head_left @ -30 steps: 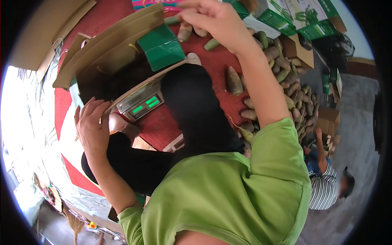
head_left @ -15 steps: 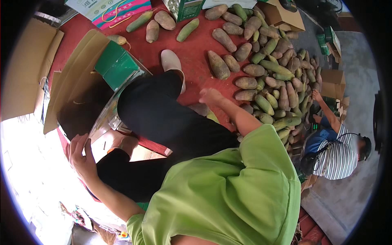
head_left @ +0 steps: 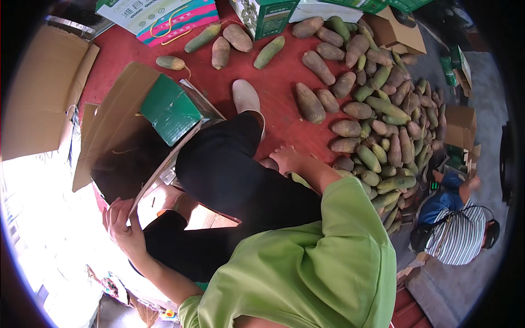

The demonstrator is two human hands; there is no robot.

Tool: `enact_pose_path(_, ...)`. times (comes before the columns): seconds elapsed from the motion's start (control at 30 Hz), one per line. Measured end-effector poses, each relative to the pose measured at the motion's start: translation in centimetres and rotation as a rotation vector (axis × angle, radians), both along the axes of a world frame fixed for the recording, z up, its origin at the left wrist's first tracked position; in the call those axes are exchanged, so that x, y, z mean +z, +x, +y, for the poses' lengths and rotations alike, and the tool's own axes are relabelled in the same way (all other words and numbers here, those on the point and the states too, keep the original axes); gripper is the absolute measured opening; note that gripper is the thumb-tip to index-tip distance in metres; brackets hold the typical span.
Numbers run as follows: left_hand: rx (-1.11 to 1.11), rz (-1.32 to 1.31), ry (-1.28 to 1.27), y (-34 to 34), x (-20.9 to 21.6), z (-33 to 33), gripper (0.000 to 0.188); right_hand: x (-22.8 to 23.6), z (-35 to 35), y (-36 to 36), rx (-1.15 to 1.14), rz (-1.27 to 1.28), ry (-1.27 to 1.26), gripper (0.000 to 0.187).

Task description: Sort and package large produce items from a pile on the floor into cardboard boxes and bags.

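Note:
At the left, my left hand (head_left: 124,228) grips the near edge of an open cardboard box (head_left: 117,112), thumb on one side and fingers on the other. The box has a brown inside and a green flap (head_left: 170,109), and its dark interior shows no contents. Beside my bent right knee, my right hand (head_left: 288,159) is lowered to a purplish radish (head_left: 268,164), its fingers loosely bent and apart. My leg partly hides that radish and a greenish one (head_left: 299,179) beside it. Whether the fingertips touch the radish is hard to see.
A large heap of green and purple radishes (head_left: 377,131) covers the red floor to the right, with several loose ones beyond my light shoe (head_left: 247,98). Printed cartons (head_left: 164,22) stand at the far side. A co-worker in a striped shirt (head_left: 456,232) crouches at the right.
My right hand has come down to the radish beside my leg. My left hand still holds the box edge. The whole view has shifted, and the co-worker's arm has drawn back from the heap.

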State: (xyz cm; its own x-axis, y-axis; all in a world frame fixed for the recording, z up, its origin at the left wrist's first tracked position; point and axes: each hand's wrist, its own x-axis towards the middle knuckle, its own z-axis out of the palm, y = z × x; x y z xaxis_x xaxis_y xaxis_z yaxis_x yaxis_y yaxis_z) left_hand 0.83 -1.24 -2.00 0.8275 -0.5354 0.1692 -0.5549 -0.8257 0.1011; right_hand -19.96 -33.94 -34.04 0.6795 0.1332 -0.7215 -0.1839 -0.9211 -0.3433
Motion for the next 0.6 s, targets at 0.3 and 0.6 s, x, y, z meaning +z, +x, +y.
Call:
enact_pose_path(0.3,0.097,0.080,-0.084,-0.3,0.6,-0.3,0.022,-2.1,1.5,-0.3,-0.199,-0.016,0.006,0.053)
enact_pose_path(0.6,0.075,0.091,-0.090,-0.3,0.5,1.4,0.022,1.1,-5.5,-1.0,-0.457,0.149,-0.121,0.076)
